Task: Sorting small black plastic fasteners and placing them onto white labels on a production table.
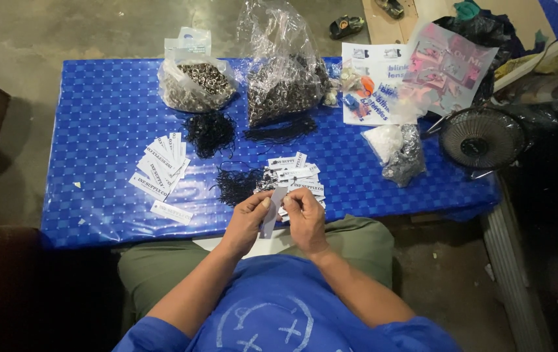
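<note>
the person's left hand point(247, 218) and right hand point(305, 215) are close together at the near edge of the blue tabletop point(96, 117), both pinched on one pale paper tag point(272, 212) that hangs slanted between them, above the lap. the fingers of each hand are closed on the tag's upper part; whether anything else is held with it cannot be told.

just beyond the hands lies a loose heap of white tags point(297, 176), with a tangle of black strings point(236, 184) touching its left side. further left a fanned row of white tags point(160, 168) lies flat. toward the far edge stand two clear bags of small metal rings point(195, 85), the taller bag point(284, 85) to the right, with more black strings point(208, 132) between them and the tags. a small black fan point(482, 138) sits at the right end of the tabletop.
</note>
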